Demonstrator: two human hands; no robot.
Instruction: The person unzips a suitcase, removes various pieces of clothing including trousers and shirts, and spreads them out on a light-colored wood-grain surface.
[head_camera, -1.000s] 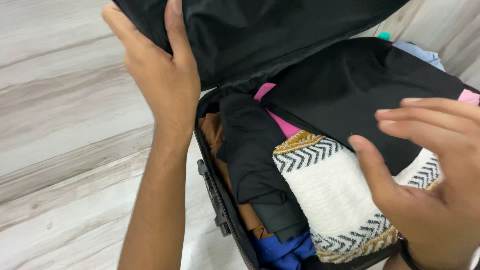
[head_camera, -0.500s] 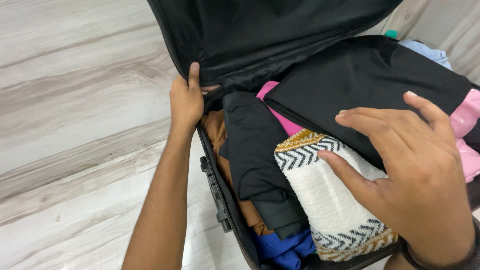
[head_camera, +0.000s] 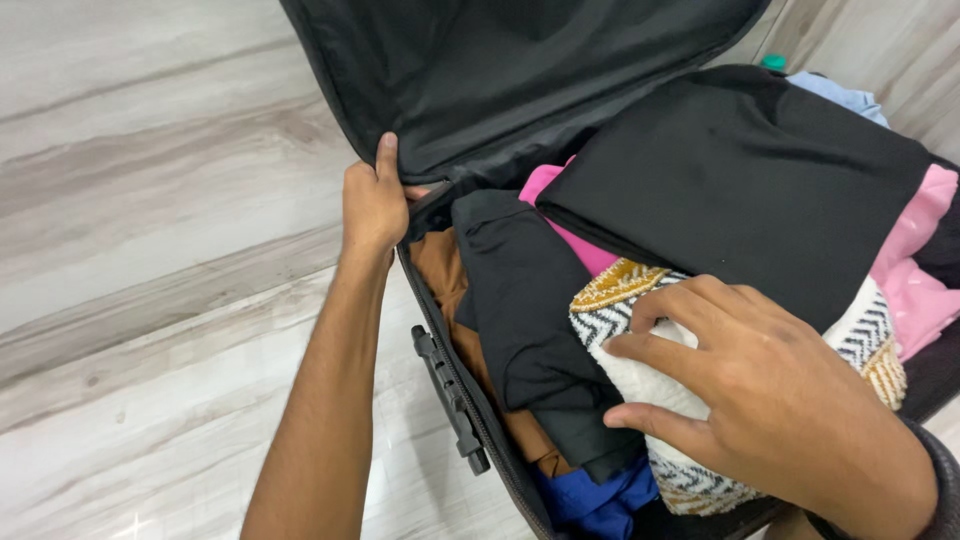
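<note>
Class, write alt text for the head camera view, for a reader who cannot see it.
A left hand holds the lid edge of an open black fabric suitcase, while the right hand presses on a folded white knit with zigzag trim among packed clothes.

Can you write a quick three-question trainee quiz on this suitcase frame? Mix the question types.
1. True or false: the right hand rests on the white knit with zigzag trim.
2. What does the left hand touch? A) the suitcase handle B) the edge of the suitcase lid C) the blue garment
3. Fill in: the large folded garment on top of the pile is ____ in colour.

Key
1. True
2. B; the handle sits lower on the side wall, untouched, and the blue garment lies at the near corner.
3. black
</note>
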